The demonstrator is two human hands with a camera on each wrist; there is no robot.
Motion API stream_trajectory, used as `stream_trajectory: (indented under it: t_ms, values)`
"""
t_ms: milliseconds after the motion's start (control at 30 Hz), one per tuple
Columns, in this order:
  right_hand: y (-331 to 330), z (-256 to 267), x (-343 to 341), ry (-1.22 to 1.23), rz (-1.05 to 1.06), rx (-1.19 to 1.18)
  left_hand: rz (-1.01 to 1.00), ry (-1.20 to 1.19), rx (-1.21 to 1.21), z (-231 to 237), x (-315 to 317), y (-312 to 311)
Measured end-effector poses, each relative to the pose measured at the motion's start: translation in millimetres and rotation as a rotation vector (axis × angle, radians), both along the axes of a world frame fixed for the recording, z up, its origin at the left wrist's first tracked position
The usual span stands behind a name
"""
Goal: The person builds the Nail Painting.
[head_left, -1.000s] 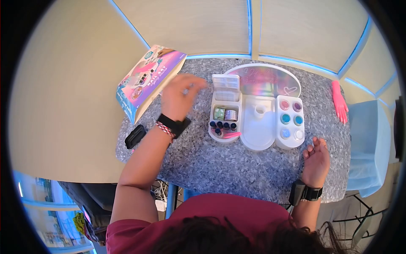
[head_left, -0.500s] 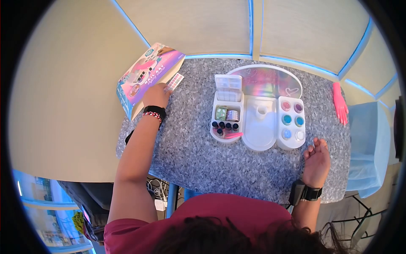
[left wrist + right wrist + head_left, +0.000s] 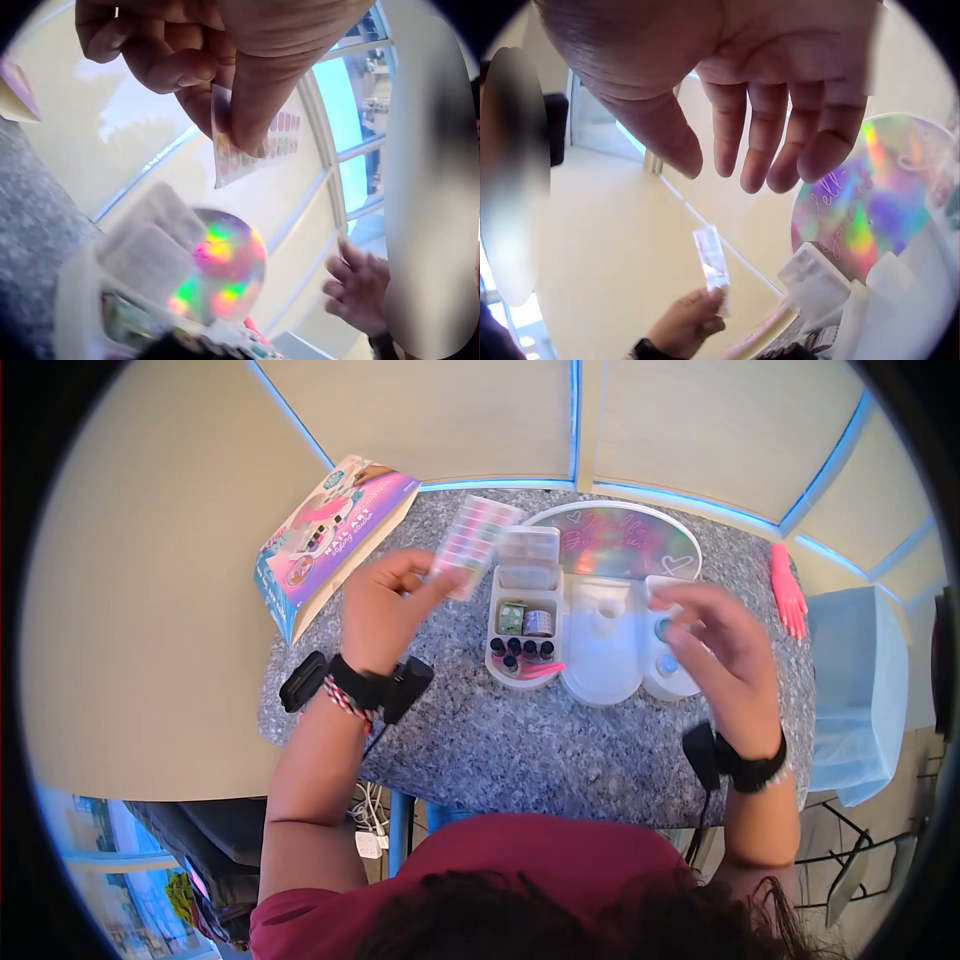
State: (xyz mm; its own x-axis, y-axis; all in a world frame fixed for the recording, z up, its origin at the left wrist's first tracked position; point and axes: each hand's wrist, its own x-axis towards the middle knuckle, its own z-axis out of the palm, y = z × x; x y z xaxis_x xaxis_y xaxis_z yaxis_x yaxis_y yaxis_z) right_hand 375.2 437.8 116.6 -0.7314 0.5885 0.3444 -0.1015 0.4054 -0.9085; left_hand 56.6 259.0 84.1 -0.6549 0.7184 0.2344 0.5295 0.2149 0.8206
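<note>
The left hand [image 3: 385, 610] pinches a small sheet of coloured nail shapes [image 3: 474, 542] between thumb and fingers, raised above the table left of the white organizer [image 3: 603, 660]. In the left wrist view the thumb presses on the sheet [image 3: 285, 146]. The right hand [image 3: 728, 660] is raised over the organizer's right side, partly hiding its glitter pots [image 3: 668, 663]; its fingers are relaxed and hold nothing, as the right wrist view also shows. Dark-capped bottles [image 3: 515, 647], tape rolls [image 3: 538, 622] and pink tools [image 3: 541, 671] sit in the organizer's left part.
A nail art box [image 3: 330, 540] leans at the back left, with a black case [image 3: 303, 681] in front of it. An iridescent panel [image 3: 630, 540] stands behind the organizer. At the right edge lies a pink model hand [image 3: 787, 592], near a light blue cover [image 3: 850, 680].
The left hand has lifted the sheet from beside the box and moved right with it. The right hand has risen from the table's right side toward the organizer.
</note>
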Motion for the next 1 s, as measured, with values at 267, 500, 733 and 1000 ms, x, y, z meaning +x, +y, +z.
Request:
stream_trajectory:
  t_ms: [267, 500, 733, 1000]
  values:
    - [-8.0, 0.7, -70.0, -0.091, -0.063, 0.109, -0.344, 0.021, -0.036, 21.5, 65.1, -3.4]
    - [17.4, -36.6, -100.4, -0.063, -0.194, 0.637, 0.158, 0.321, -0.219, -24.1, -54.4, -26.3]
    - [13.6, -47.4, -113.5, -0.236, -0.16, 0.717, 0.3, 0.47, -0.455, -53.7, -114.0, -58.0]
    - [3.1, -43.4, -98.2, -0.238, -0.195, 0.687, 0.219, 0.395, -0.645, -49.5, -103.4, -44.6]
